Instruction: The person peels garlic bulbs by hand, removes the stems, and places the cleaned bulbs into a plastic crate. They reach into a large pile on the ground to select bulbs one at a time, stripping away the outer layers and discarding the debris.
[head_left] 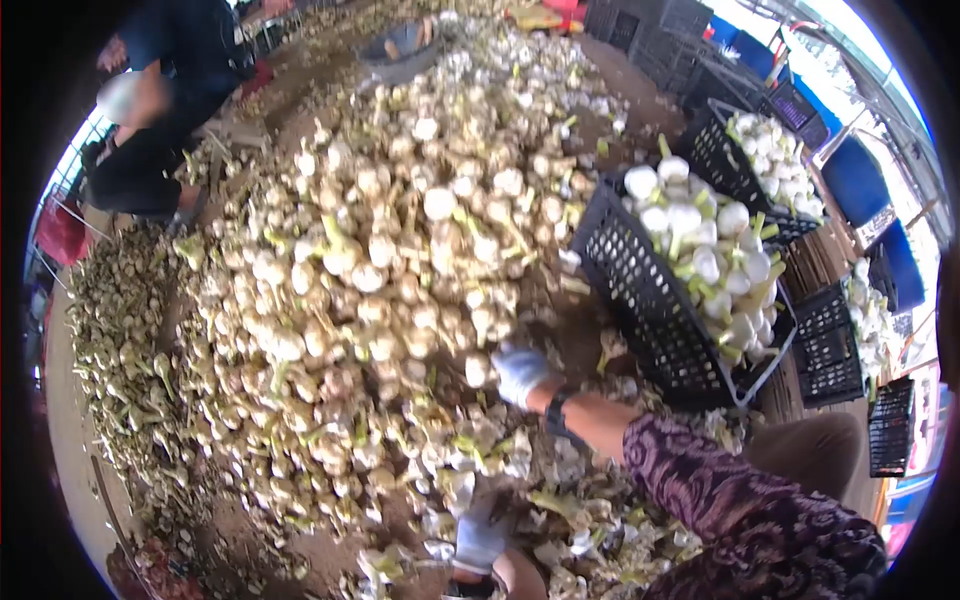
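My right hand (522, 376), in a pale glove with a dark band at the wrist, reaches into the near edge of a large heap of garlic (400, 250). A garlic bulb (480, 371) sits at its fingertips, and the fingers look curled against it. Lower down, close to the bottom edge, my left hand (482, 540) is also gloved, above loose leaves and peelings (560, 505). Its fingers are dark and blurred, so whatever they may hold is hidden.
To my right stands a black crate (655, 290) filled with trimmed white bulbs; more filled crates (715, 165) (828, 345) stand beyond it. A dark basin (400, 50) lies at the heap's far end. Another person (170, 110) in dark clothes is at the upper left.
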